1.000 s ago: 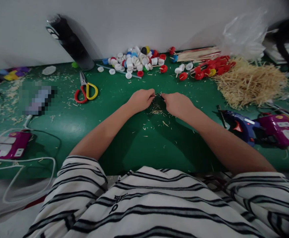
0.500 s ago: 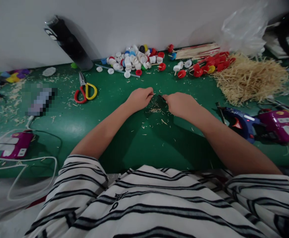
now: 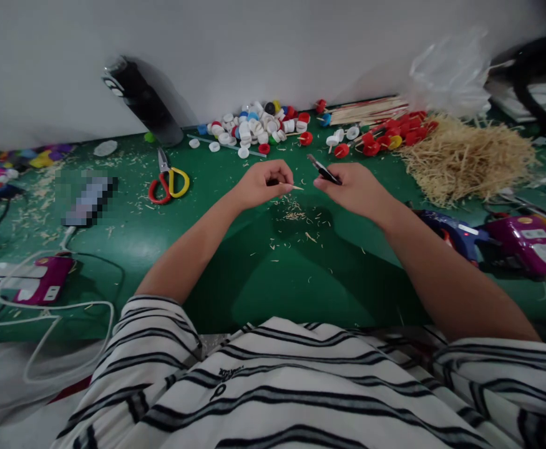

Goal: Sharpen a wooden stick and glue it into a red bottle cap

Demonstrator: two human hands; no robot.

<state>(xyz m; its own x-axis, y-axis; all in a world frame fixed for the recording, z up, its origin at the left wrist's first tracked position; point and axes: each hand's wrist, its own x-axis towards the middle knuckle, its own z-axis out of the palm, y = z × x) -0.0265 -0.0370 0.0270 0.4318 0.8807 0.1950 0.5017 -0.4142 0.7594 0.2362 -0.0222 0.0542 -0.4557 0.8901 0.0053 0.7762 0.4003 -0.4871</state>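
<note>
My left hand (image 3: pixel 267 183) pinches a short wooden stick (image 3: pixel 297 188), its pale pointed tip poking out toward the right. In my right hand (image 3: pixel 352 188) is a dark utility knife (image 3: pixel 323 169), closed in the fingers, its blade end angled up and to the left. The knife and the stick are apart. Beneath the hands, a small heap of wood shavings (image 3: pixel 295 216) lies on the green tabletop (image 3: pixel 263 268), with loose curls scattered around it.
Behind the hands sit a pile of bottle caps (image 3: pixel 254 128), red caps on sticks (image 3: pixel 378 140) and wood wool (image 3: pixel 469 159). Scissors (image 3: pixel 168 181), a black bottle (image 3: pixel 148 106) and a phone (image 3: pixel 88 199) stand left. A blue glue gun (image 3: pixel 455 231) lies right.
The hands have moved apart and lifted a little. The knife has swung up off the stick, and the stick's pointed tip now shows. My view has shifted slightly.
</note>
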